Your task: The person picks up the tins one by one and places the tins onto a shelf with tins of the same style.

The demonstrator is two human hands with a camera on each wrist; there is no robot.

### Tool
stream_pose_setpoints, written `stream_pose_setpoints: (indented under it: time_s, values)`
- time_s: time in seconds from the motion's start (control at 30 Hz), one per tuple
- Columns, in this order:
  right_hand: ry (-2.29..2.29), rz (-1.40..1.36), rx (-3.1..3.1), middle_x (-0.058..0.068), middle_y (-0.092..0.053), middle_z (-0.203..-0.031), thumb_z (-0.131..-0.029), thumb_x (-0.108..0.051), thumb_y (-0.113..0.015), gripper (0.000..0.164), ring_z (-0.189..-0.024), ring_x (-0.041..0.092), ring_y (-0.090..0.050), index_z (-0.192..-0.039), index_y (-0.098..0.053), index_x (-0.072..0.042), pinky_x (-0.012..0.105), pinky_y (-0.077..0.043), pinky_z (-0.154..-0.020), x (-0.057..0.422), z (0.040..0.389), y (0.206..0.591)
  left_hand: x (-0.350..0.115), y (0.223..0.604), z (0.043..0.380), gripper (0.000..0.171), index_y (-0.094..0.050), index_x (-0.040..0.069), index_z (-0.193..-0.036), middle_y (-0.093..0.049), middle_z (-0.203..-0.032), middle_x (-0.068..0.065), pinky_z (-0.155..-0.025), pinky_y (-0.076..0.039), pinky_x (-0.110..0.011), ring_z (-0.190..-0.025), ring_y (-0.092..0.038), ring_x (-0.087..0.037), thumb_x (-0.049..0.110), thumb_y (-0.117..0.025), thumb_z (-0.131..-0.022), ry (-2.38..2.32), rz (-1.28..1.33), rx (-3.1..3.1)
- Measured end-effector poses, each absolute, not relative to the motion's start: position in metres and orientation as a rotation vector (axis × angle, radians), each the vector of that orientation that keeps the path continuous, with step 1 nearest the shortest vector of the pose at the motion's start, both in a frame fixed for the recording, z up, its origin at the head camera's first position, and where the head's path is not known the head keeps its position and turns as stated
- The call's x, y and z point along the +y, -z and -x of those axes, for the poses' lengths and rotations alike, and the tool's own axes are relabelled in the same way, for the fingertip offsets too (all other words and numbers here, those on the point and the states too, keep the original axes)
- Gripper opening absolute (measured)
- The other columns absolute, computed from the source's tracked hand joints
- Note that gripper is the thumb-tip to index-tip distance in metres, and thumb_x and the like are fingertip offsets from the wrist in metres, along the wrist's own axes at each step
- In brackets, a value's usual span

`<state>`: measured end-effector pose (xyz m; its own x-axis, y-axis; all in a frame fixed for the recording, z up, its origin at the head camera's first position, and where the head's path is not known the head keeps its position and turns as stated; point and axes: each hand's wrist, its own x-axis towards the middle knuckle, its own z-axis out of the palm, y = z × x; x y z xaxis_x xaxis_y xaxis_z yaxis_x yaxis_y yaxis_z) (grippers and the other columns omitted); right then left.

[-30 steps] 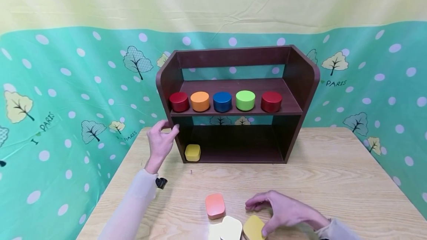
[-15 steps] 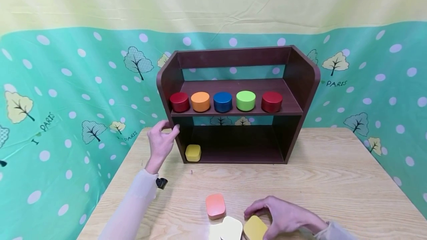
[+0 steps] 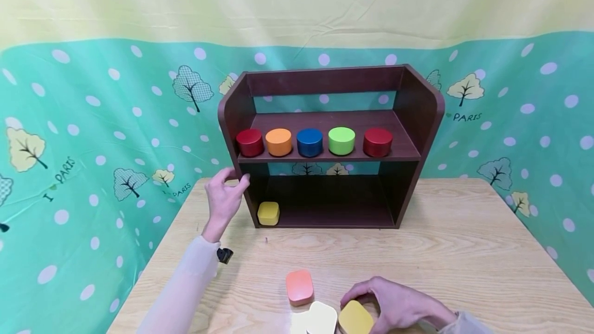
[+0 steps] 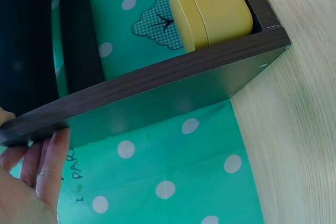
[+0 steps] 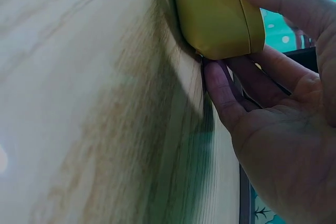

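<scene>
My left hand [image 3: 223, 197] pinches the front edge of the left side panel of a dark brown two-tier shelf [image 3: 325, 80]. In the left wrist view, its fingers lie on the outer face of that panel. My right hand [image 3: 400, 304] grips a small yellow rounded-square box [image 3: 356, 317] at the front of the table. Thumb and fingers hold opposite sides of this box, and a lid seam shows on it in the right wrist view. Beside it lie a white rounded box [image 3: 322, 317] and a coral pink one [image 3: 299, 287]. Another yellow box [image 3: 268, 213] sits in the shelf's lower left corner.
On the upper tier stands a row of round tins: dark red [image 3: 249, 143], orange [image 3: 278, 142], blue [image 3: 309, 142], light green [image 3: 341, 141] and a second dark red tin [image 3: 378, 142]. A patterned green and yellow cloth [image 3: 139, 133] hangs behind the wooden table [image 3: 464, 251].
My right hand has moved slightly down and closed its fingers round the yellow box, which has shifted a little. My left hand stays on the shelf panel.
</scene>
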<state>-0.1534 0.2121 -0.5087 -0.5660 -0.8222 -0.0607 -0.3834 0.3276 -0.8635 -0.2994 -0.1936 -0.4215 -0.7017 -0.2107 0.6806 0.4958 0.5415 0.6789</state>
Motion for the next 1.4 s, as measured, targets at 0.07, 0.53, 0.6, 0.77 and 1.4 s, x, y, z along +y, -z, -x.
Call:
stream_pose_setpoints:
  time_s: [0.07,0.53,0.6,0.77,1.4]
  values:
    - [1.164,1.059,2.105,-0.02,-0.075,-0.127,-0.083,-0.028,-0.095,0.054,-0.116,-0.006,-0.062,-0.133,-0.074,-0.028,0.02,-0.049,-0.103,0.212,0.153,0.509,-0.194,0.422,0.299,0.015,-0.079,-0.003,-0.097,-0.081,-0.097,-0.024,-0.084,-0.058,-0.038,-0.095,-0.075,-0.039,0.011,-0.082,-0.091,1.202,0.228,-2.031]
    - [1.158,1.079,2.124,-0.02,-0.075,-0.125,-0.081,-0.022,-0.094,0.054,-0.113,-0.006,-0.062,-0.13,-0.074,-0.03,0.02,-0.05,-0.1,0.211,0.155,0.509,-0.195,0.423,0.301,0.015,-0.079,-0.002,-0.095,-0.081,-0.097,-0.025,-0.085,-0.057,-0.048,-0.094,-0.075,-0.041,0.011,-0.082,-0.091,1.19,0.23,-2.034]
    - [1.159,1.079,2.129,-0.02,-0.075,-0.125,-0.079,-0.018,-0.093,0.056,-0.113,-0.006,-0.062,-0.13,-0.074,-0.031,0.02,-0.05,-0.1,0.211,0.155,0.509,-0.195,0.423,0.302,0.015,-0.079,-0.003,-0.096,-0.081,-0.097,-0.025,-0.086,-0.058,-0.051,-0.094,-0.074,-0.041,0.011,-0.082,-0.092,1.196,0.233,-2.035]
    - [1.161,1.059,2.163,-0.02,-0.074,-0.123,-0.075,-0.016,-0.093,0.06,-0.111,-0.006,-0.061,-0.13,-0.073,-0.032,0.02,-0.05,-0.098,0.213,0.156,0.505,-0.195,0.423,0.303,0.015,-0.079,-0.003,-0.096,-0.08,-0.097,-0.026,-0.087,-0.058,-0.058,-0.095,-0.074,-0.041,0.011,-0.081,-0.092,1.213,0.234,-2.038]
    - [1.201,0.917,2.234,-0.014,-0.075,-0.121,-0.074,-0.019,-0.094,0.059,-0.112,0.0,-0.063,-0.129,-0.074,-0.029,0.023,-0.049,-0.105,0.209,0.177,0.49,-0.195,0.424,0.303,0.013,-0.079,-0.003,-0.093,-0.081,-0.094,-0.025,-0.083,-0.051,-0.02,-0.092,-0.075,-0.04,0.009,-0.082,-0.09,1.195,0.247,-2.018]
